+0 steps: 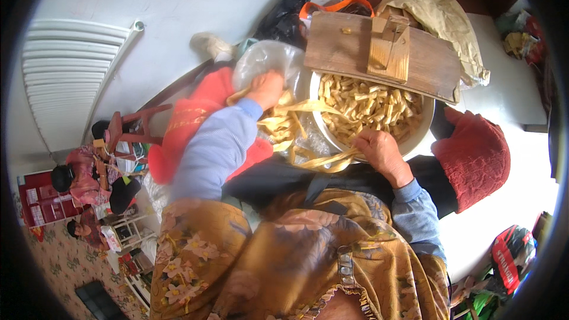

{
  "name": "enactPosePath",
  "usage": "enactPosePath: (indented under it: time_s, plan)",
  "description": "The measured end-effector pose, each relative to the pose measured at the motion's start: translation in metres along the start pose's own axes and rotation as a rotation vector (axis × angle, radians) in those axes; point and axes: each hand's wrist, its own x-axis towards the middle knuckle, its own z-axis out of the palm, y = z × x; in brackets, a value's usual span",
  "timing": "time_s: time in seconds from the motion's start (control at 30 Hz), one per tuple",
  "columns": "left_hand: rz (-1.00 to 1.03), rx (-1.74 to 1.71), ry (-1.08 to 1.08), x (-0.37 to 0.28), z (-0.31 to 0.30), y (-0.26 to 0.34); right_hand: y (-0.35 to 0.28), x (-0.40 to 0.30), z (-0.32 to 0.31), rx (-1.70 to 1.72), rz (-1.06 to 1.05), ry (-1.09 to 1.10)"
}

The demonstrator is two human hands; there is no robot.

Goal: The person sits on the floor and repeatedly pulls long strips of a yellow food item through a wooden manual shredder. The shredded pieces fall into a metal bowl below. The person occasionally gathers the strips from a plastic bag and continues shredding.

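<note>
My left hand [266, 89], slightly blurred, is curled at the mouth of a clear plastic bag [271, 55]. A flat yellow strip [237, 96] runs out from under it; its fingertips are hidden. More long, loose strips [281, 126] lie tangled below that hand. My right hand [380, 151] is closed around a bundle of strips [326, 162] at the near rim of a white basin [426, 129]. Short cut or folded yellow pieces [371, 104] fill the basin. Across its far side rests a wooden board [340, 49] with a wooden block [389, 53] mounted on it.
Red cloths [475, 160] cover my knees. Behind the board are a brown paper sack [438, 18] and a black plastic bag [282, 15]. A white radiator [75, 62] is on the left wall, near a red wooden stool [138, 131]. Other people [86, 173] are farther left.
</note>
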Motion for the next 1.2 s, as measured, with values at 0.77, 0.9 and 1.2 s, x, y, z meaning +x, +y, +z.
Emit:
enactPosePath:
  time_s: [0.77, 0.9, 1.2]
  plan:
    - [0.062, -1.515, -0.841, -0.116, -0.069, 0.145, -0.052, 0.009, -0.046, 0.400, 0.229, 0.376]
    - [0.610, -0.930, 0.021, -0.094, -0.109, 0.122, -0.035, -0.009, -0.059, 0.330, 0.076, 0.122]
    - [0.522, -1.972, -0.410, -0.106, -0.103, 0.171, -0.080, 0.011, -0.078, 0.790, 0.122, 0.398]
